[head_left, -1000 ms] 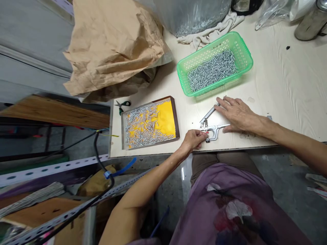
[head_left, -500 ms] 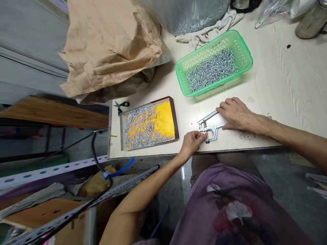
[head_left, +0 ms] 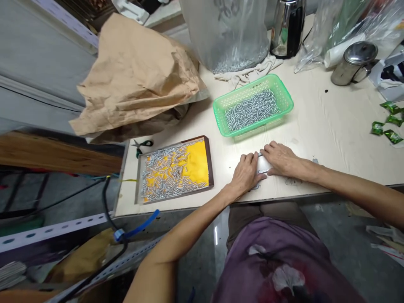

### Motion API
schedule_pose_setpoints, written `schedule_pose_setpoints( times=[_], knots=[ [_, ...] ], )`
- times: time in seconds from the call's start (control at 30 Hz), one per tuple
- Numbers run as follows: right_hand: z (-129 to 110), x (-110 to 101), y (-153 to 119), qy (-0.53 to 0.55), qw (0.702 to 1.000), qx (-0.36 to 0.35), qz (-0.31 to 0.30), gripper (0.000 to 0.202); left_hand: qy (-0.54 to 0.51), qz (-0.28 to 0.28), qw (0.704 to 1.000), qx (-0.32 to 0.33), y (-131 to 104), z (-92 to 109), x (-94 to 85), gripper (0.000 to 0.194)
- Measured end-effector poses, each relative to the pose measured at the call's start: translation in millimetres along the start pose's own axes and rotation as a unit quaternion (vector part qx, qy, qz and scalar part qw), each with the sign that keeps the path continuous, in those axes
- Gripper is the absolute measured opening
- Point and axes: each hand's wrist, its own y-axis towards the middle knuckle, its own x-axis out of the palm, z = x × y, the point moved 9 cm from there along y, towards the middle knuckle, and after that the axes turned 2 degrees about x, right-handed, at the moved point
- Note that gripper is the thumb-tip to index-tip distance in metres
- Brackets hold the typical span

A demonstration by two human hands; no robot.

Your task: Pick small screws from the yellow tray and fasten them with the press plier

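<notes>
Silvery hand pliers, like snap-fastener pliers, lie on the table near its front edge. My left hand is closed over their head and covers most of it. My right hand grips the ends of the two handles, which stand apart. Left of my hands is a shallow tray with a yellow bottom, strewn with small metal rods. Beyond my hands a green basket holds a heap of small ridged metal pieces that look like springs.
Green-handled scissors lie behind the tray's left corner. A brown paper bag bulges over the back left. At the back are a clear plastic bag, a cloth and a kettle. A metal mug and green packets are at right.
My left hand has gone from pinching at the pliers' jaw to wrapping over their head. My right hand stays on the handles. The camera view has shifted, showing more of the table's back.
</notes>
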Motion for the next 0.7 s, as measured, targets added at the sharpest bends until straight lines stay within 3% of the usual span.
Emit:
schedule_pose_setpoints(
  times=[0.2,0.33,0.5,0.57,0.7],
  knots=[
    [-7,4,-3,0.003,1.0,-0.013,-0.01,0.013,0.035,-0.022,0.999,-0.035,1,8,0.4,0.029],
    [-10,8,-9,0.026,1.0,-0.006,-0.009,0.021,0.026,-0.041,0.998,-0.035,5,8,0.3,0.015],
    [-3,11,-10,0.023,0.999,0.023,0.007,0.019,0.006,-0.041,0.998,-0.038,13,2,2.9,0.015],
    [3,7,-14,0.03,0.997,0.031,0.056,0.026,-0.005,-0.006,0.999,-0.047,14,-2,-1.1,0.027],
    [12,5,-37,0.054,0.985,0.033,0.158,0.061,-0.057,0.109,0.989,-0.082,-3,-21,-25.2,0.058]
  ],
)
